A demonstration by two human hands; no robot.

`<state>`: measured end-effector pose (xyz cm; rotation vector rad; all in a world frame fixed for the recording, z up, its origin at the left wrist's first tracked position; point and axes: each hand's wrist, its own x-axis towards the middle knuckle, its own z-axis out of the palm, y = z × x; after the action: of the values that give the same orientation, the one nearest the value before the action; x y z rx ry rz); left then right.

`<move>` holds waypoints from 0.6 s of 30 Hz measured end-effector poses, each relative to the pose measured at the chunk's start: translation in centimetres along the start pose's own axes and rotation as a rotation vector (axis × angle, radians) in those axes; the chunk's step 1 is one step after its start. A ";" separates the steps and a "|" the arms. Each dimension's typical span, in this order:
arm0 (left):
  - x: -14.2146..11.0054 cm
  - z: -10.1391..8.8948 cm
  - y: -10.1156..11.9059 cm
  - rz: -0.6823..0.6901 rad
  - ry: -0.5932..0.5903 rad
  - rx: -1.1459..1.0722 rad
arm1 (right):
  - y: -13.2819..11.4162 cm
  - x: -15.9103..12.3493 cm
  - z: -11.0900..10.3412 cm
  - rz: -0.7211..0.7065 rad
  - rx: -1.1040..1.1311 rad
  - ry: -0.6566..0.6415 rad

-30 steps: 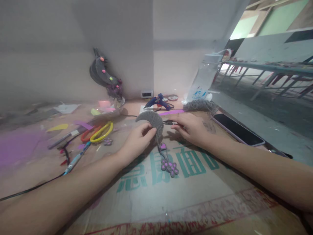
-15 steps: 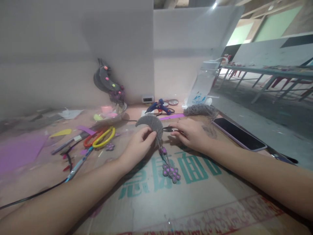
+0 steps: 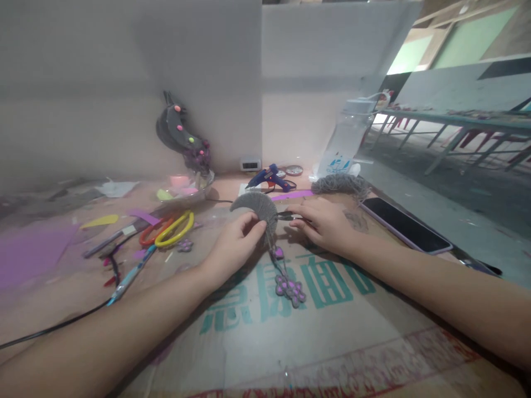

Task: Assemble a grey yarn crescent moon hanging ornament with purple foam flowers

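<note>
My left hand (image 3: 234, 243) pinches the lower edge of a grey yarn-wrapped crescent (image 3: 255, 204) and holds it upright on the cardboard. A purple flower pendant (image 3: 290, 288) hangs from the crescent on a short string and lies flat on the sheet. My right hand (image 3: 327, 224) is closed on small thread snips (image 3: 285, 216), whose dark tips sit right beside the crescent's right edge. A clump of grey yarn (image 3: 340, 184) lies just behind my right hand.
A printed cardboard sheet (image 3: 340, 331) covers the table. Orange and yellow scissors (image 3: 168, 231), pens and foam scraps lie at left. A blue glue gun (image 3: 269, 176), a finished dark crescent (image 3: 178, 132), a plastic bottle (image 3: 346, 138) and a phone (image 3: 404, 224) stand around.
Both hands have stayed nearly in place; the snips' tips remain at the crescent's right edge. The view shifted slightly.
</note>
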<state>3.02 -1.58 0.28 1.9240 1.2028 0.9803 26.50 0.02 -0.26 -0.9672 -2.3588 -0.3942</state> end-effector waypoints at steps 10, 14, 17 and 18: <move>0.0 0.1 -0.2 0.007 -0.013 -0.017 | 0.0 0.0 0.1 -0.039 -0.007 0.021; 0.1 0.0 -0.1 -0.010 -0.002 -0.024 | 0.1 0.0 0.1 -0.014 -0.016 0.018; 0.1 0.0 0.1 -0.006 0.007 -0.027 | 0.0 0.0 0.0 -0.008 -0.020 0.016; 0.0 0.0 0.2 -0.004 0.011 -0.024 | 0.0 0.0 0.0 -0.009 -0.020 0.013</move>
<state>3.11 -1.61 0.44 1.8997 1.1954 1.0000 26.52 0.03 -0.29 -0.9606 -2.3522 -0.4270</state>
